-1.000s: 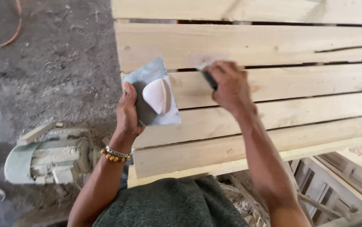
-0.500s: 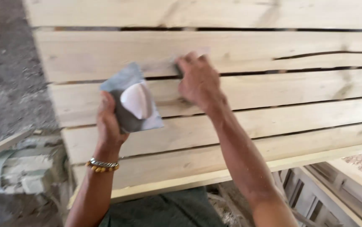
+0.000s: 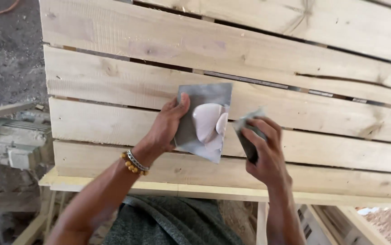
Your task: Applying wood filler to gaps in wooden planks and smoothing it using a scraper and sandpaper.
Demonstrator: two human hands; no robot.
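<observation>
Head view: left hand [image 3: 166, 124] grips a grey metal plate [image 3: 203, 119] loaded with pale filler [image 3: 208, 121], held over the slatted wooden panel [image 3: 114, 77]. Right hand [image 3: 263, 152] pinches a small scraper [image 3: 248, 136] at the plate's right edge, seemingly loading filler; spreading calls for a slat gap.

Left hand [image 3: 166, 124] grips a flat grey metal plate [image 3: 202, 120] carrying a lump of pale putty [image 3: 208, 122]. Right hand [image 3: 263, 152] holds a small scraper [image 3: 247, 136] just beside the plate, above slatted wooden boards [image 3: 295, 113].
</observation>
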